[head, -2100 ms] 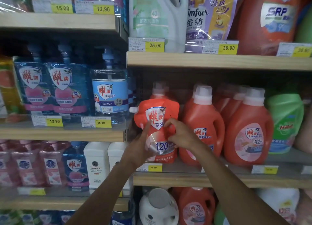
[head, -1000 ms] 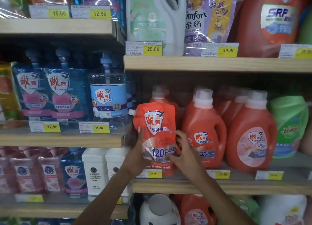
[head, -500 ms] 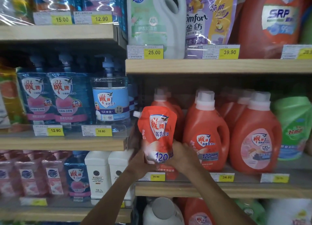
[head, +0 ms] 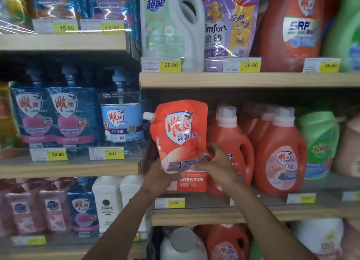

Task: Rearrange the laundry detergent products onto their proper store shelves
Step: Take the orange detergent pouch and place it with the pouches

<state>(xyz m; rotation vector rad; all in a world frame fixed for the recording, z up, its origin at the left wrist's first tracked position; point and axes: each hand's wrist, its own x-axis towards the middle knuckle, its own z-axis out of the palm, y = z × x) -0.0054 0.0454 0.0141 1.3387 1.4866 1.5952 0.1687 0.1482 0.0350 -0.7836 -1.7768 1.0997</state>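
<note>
A red detergent refill pouch (head: 180,135) with a white corner spout stands upright at the left end of the middle right shelf (head: 243,214), in front of red detergent bottles (head: 229,142). My left hand (head: 158,176) grips its lower left edge, thumb on the front. My right hand (head: 217,165) pinches its lower right side over the "120" band. The pouch's bottom sits near the shelf surface; whether it touches is hidden by my hands.
More red bottles (head: 280,156) and a green bottle (head: 317,142) fill the shelf to the right. Blue pouches (head: 54,115) and a blue pump bottle (head: 121,117) stand on the left shelf. A pale jug (head: 167,25) and purple pouch (head: 229,23) sit above.
The pouch has stayed upright at the shelf's left end while both hands slid lower and re-gripped its bottom part. The view has shifted slightly.
</note>
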